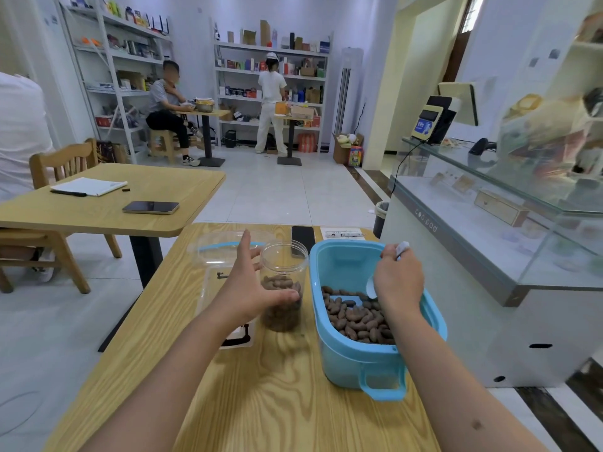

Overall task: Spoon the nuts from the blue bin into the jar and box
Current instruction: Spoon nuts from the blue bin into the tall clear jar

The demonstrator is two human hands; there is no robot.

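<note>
Tight around the containers, open wood near me.

Near part of the surface (261, 386) between my forearms is bare wood, easy passage. Jar (283, 285) stands just beside the blue bin (352, 360), only a narrow gap between them. My left hand (251, 288) spread against the jar's left side blocks that flank; clear box (225, 256) sits right behind it. My right hand (398, 282) with the spoon (372, 285) fills the bin's right half; left half over the nuts (352, 318) is open. Dark phone (302, 238) lies behind the jar. Glass counter (489, 223) walls off the right.
</note>
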